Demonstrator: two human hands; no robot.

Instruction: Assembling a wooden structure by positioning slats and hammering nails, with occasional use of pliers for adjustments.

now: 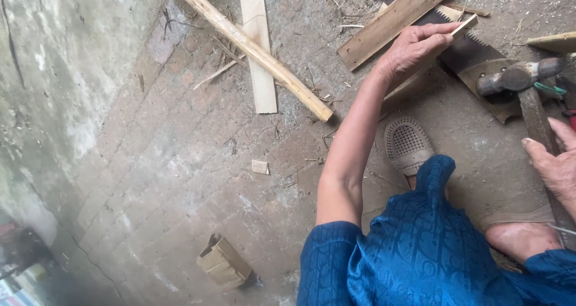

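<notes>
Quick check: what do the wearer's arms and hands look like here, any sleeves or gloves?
Both hands bare, no gloves: left hand, right hand. Left arm uncovered up to a short blue sleeve of patterned, textured fabric. No rings, watch or bracelets visible. Right arm mostly out of frame.

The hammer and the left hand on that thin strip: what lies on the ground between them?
In the head view, a hand saw lies between the left hand holding the thin wooden strip and the hammer; its toothed blade runs under the strip.
</notes>
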